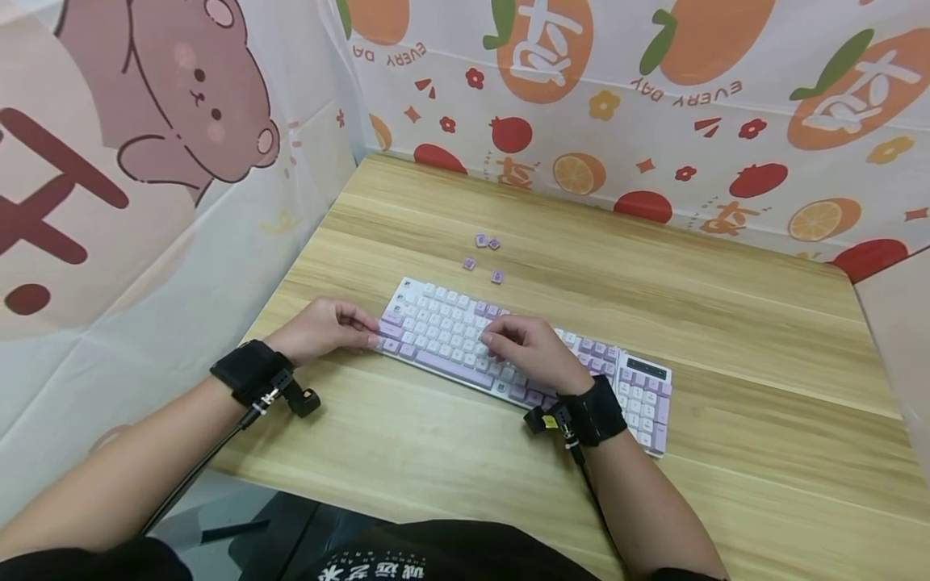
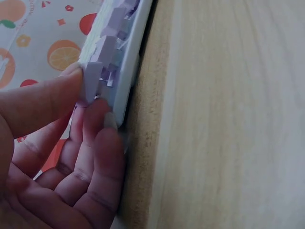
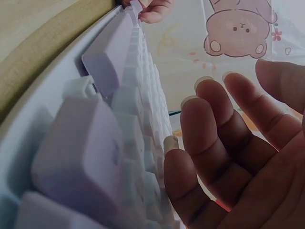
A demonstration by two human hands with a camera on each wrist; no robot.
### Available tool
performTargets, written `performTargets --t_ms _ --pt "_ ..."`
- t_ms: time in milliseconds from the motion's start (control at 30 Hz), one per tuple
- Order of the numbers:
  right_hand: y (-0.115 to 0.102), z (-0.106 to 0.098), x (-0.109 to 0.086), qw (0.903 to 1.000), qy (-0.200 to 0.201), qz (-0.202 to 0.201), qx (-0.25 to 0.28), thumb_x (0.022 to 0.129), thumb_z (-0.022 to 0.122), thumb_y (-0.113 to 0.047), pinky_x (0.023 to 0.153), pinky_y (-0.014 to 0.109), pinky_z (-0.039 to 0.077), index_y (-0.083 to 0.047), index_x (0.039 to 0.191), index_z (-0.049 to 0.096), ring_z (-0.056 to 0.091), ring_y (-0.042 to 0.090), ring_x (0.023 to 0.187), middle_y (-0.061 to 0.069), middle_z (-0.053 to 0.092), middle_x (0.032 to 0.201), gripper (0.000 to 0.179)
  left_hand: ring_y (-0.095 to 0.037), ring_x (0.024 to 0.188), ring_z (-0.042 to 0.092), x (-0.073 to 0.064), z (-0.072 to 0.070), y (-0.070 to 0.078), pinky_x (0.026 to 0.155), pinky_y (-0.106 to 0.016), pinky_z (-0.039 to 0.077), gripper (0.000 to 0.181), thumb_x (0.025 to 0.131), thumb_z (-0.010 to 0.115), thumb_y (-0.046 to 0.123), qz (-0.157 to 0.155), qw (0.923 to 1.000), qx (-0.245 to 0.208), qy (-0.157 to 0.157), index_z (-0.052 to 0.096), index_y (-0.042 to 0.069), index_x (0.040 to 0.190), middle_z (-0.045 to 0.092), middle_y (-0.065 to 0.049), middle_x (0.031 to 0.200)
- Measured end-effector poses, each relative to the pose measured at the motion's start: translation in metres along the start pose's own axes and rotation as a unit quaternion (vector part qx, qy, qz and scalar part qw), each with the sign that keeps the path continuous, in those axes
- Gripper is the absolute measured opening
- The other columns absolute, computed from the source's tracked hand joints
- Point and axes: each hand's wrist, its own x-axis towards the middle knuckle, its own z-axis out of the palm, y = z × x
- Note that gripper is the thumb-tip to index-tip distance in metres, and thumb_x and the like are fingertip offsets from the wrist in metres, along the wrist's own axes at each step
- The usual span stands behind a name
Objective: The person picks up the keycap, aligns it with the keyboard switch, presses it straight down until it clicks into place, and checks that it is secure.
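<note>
A white and purple keyboard lies at a slant on the wooden table. At its near left corner my left hand pinches a purple keycap, thumb on one face and fingertips below; the keycap leans out from its row. My right hand hovers over the middle of the keyboard, fingers loosely bent and holding nothing. In the right wrist view its fingertips hang beside the white keys, and one socket shows without a cap between the purple spacebar and a purple key.
Several loose purple keycaps lie on the table beyond the keyboard. Printed cloth hangs at the back and the left side. Both wrists wear black bands with small cameras and cables.
</note>
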Motion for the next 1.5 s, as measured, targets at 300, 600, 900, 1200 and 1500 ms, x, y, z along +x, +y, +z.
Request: performTargets --t_ms 300,600,900,1200,1500 --pt "-0.002 -0.001 0.003 1.0 -0.003 0.0 -0.006 0.1 0.059 -0.031 0.07 0.033 0.051 -0.007 0.102 0.071 0.062 0.023 0.08 0.005 0.066 0.087 0.027 -0.016 0.079 0.067 0.001 -0.003 0.002 0.074 -0.031 0.058 0.038 0.081 0.081 0.014 -0.007 0.999 -0.043 0.001 0.064 -0.007 0.107 0.068 -0.01 0.092" --pt "-0.003 -0.001 0.003 1.0 -0.004 0.001 -0.008 0.099 0.059 -0.034 0.071 0.033 0.052 -0.01 0.103 0.071 0.063 0.021 0.081 0.003 0.067 0.088 0.027 -0.015 0.075 0.066 0.005 -0.008 0.006 0.069 -0.03 0.059 0.039 0.082 0.08 0.012 -0.03 0.9978 -0.052 -0.029 0.059 -0.008 0.108 0.069 -0.007 0.088" --pt "-0.004 -0.002 0.003 0.9999 -0.004 0.004 -0.013 0.099 0.058 -0.036 0.071 0.034 0.052 -0.011 0.104 0.071 0.064 0.021 0.082 0.005 0.068 0.09 0.029 -0.012 0.061 0.052 0.012 -0.007 0.02 0.051 -0.027 0.047 0.036 0.079 0.081 0.012 -0.02 0.9991 0.031 -0.023 0.052 -0.001 0.095 0.053 -0.002 0.077" --pt "-0.001 0.001 0.001 0.9997 -0.012 0.017 -0.015 0.099 0.058 -0.039 0.07 0.033 0.049 -0.013 0.103 0.071 0.06 0.019 0.08 0.004 0.067 0.089 0.03 -0.01 0.055 0.04 0.018 -0.006 0.018 0.049 -0.022 0.032 0.041 0.079 0.081 0.017 -0.018 0.9931 0.108 -0.042 0.041 0.006 0.082 0.043 0.001 0.068" --pt "0.002 0.004 0.004 0.9995 -0.014 0.024 -0.015 0.098 0.059 -0.039 0.068 0.031 0.046 -0.014 0.101 0.072 0.056 0.017 0.077 0.0 0.065 0.086 0.028 -0.015 0.066 0.045 0.019 -0.014 0.027 0.056 -0.025 0.036 0.031 0.084 0.077 0.024 0.017 0.9884 0.145 -0.042 0.055 0.004 0.089 0.05 -0.001 0.076"
